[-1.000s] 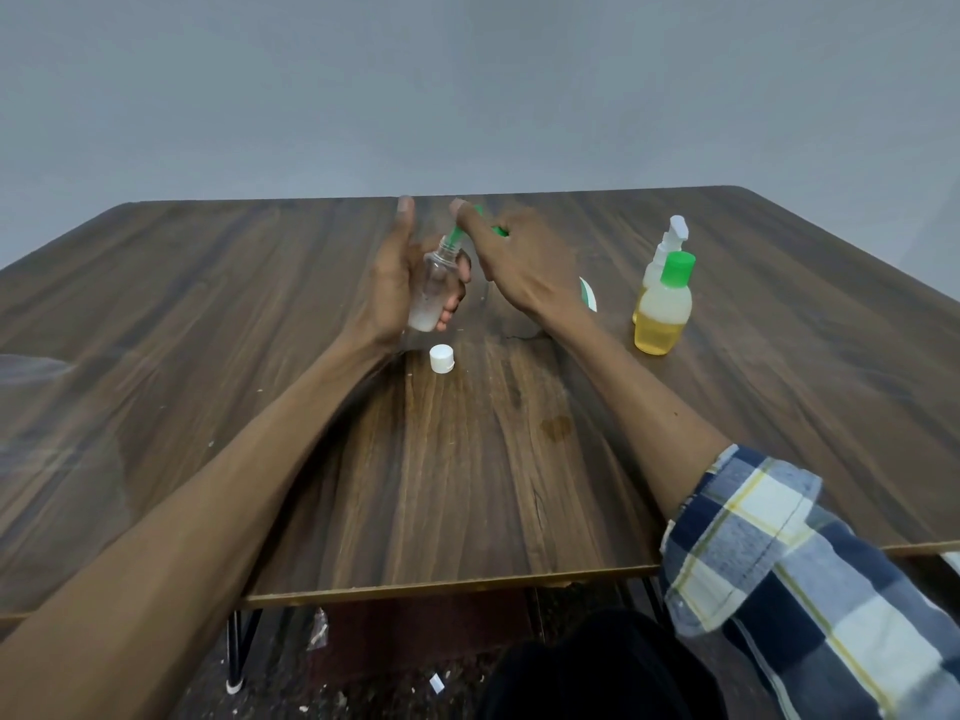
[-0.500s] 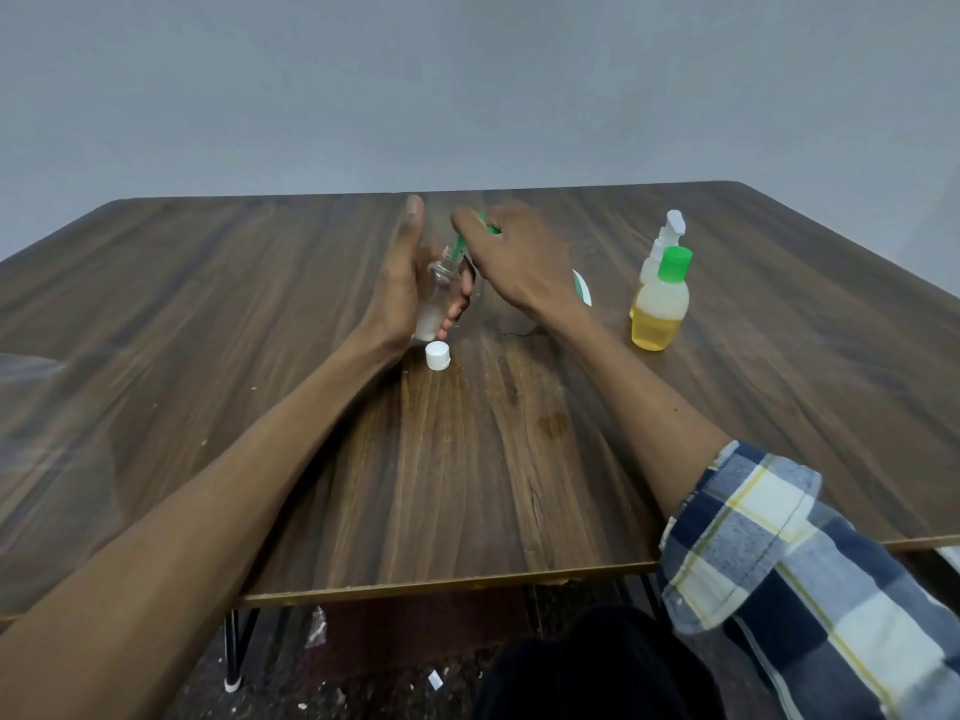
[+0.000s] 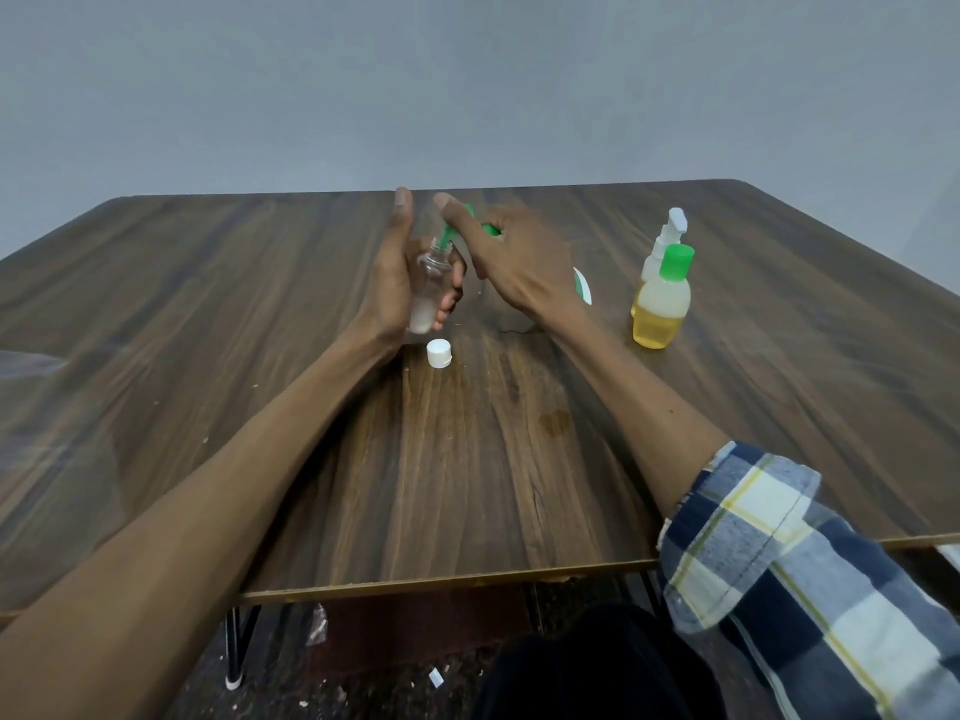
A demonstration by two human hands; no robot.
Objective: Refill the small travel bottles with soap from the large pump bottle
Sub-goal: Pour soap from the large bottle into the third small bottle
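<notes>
My left hand (image 3: pixel 392 270) grips a small clear travel bottle (image 3: pixel 429 285), tilted, with a little pale liquid at its bottom. The green pump nozzle (image 3: pixel 447 236) of the large pump bottle points into its open neck. My right hand (image 3: pixel 511 257) lies over the green pump head and covers most of the large bottle; only a sliver of its white-green label (image 3: pixel 583 284) shows. The travel bottle's white cap (image 3: pixel 439 353) lies on the table just below my left hand.
A small bottle with a green cap and yellow liquid (image 3: pixel 661 306) stands at the right, with a white-topped spray bottle (image 3: pixel 662 241) behind it. The wooden table (image 3: pixel 467 459) ends at a near edge; floor debris lies beneath it.
My right hand pressed down on the pump head and has now risen again. The view shifted slightly. My left hand keeps the travel bottle under the nozzle.
</notes>
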